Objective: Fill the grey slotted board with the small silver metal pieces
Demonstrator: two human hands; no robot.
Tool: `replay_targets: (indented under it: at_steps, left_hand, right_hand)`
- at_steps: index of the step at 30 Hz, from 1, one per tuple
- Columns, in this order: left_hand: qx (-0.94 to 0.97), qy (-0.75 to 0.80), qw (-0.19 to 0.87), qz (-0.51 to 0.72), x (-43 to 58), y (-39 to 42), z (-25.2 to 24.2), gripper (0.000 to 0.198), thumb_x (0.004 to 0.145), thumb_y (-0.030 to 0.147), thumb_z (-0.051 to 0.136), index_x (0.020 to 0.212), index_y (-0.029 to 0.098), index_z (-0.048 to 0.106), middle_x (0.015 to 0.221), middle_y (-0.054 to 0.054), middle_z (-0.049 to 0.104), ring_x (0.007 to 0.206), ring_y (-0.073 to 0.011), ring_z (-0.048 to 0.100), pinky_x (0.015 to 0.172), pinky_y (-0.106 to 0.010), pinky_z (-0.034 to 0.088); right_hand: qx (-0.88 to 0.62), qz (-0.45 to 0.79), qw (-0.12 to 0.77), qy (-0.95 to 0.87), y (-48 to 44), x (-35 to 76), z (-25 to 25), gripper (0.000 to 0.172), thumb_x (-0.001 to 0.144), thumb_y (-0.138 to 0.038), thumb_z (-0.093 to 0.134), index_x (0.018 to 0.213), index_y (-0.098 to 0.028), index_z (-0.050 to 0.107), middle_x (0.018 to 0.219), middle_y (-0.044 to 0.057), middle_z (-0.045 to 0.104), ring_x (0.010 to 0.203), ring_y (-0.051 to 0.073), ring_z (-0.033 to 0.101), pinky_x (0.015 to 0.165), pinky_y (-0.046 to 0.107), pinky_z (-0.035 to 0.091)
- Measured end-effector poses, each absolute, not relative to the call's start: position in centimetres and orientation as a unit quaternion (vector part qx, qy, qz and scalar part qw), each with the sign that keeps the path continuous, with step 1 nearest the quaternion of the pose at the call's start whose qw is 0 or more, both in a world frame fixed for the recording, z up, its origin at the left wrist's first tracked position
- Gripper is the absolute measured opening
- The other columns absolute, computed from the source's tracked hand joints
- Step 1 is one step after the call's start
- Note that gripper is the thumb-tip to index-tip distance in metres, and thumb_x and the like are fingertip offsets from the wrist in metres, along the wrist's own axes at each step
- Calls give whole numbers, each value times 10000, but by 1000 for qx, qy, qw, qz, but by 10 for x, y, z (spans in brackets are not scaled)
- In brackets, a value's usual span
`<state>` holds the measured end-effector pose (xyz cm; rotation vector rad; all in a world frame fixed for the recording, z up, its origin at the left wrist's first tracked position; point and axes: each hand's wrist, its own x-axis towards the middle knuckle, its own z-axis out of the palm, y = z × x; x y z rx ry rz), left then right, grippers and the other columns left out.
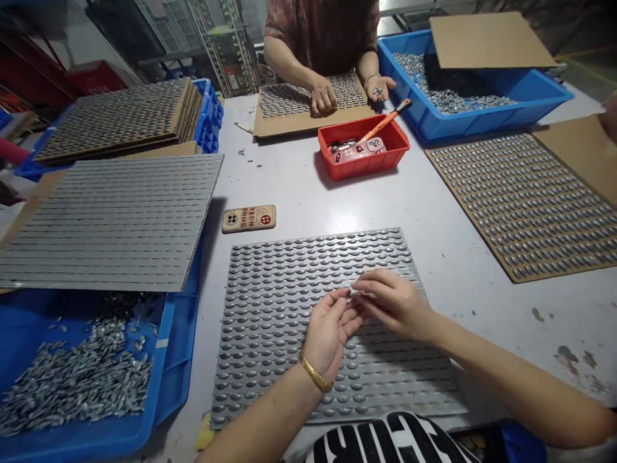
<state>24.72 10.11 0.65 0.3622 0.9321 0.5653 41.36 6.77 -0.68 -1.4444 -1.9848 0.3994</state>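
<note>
My left hand (332, 328), with a gold bracelet (315, 374) at its wrist, is turned palm up, its fingers curled. Against its fingertips, my right hand (398, 303) pinches its fingers together. What either hand holds is too small or hidden to make out. Both hands are over a grey slotted board (409, 379) lying flat in front of me. Rows of small grey oval metal pieces (270, 302) sit across its left and far parts. Bare slots show at its near right, and the hands and forearms cover some of the middle.
At left, a blue bin (164, 360) of loose metal pieces has a slotted board (120, 218) across it. A phone (249, 218) and red tray (364, 161) lie beyond my board. Opposite, a co-worker's hands (324, 96) work over another board. A filled board (525, 199) lies right.
</note>
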Motion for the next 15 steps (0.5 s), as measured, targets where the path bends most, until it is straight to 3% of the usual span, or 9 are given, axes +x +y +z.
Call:
replay_targets:
  at_steps: [5, 9, 12, 15]
  left_hand:
    - [217, 431, 833, 270, 253, 96, 5, 222, 799, 185, 599, 1018, 150, 597, 1025, -94, 688, 1003, -218, 641, 890, -358, 497]
    - [207, 433, 850, 216, 247, 93, 11, 448, 728, 64, 583, 1162, 174, 568, 1128, -84, 667, 1060, -209, 614, 930, -353, 476]
    - [204, 450, 853, 165, 231, 95, 27, 550, 738, 60, 594, 1263, 196, 504, 1167, -99, 659, 1073, -202, 616, 970, -371, 458]
    - [261, 494, 807, 189, 202, 108, 49, 420, 775, 170, 649, 1187, 193, 571, 1235, -122, 626, 1083, -223, 617, 970, -384, 475]
  right_hand:
    - [-538, 76, 210, -813, 58, 397, 3, 412, 872, -92, 475, 1277, -158, 512, 982, 106, 615, 842, 207, 528, 663, 323, 475]
    - [-528, 61, 144, -835, 51, 392, 6, 331, 868, -86, 455, 1183, -113, 553, 922, 116, 590, 804, 207, 510, 591, 298, 430]
    - [-541, 129, 157, -816, 51, 399, 6, 186, 872, -97, 455, 979, -153, 597, 862, 77, 575, 743, 170, 518, 574, 265, 407]
    - [-582, 232, 249, -738, 55, 418, 1, 124, 888, -151, 467, 905, -182, 585, 823, 43, 604, 708, 140, 548, 596, 247, 430]
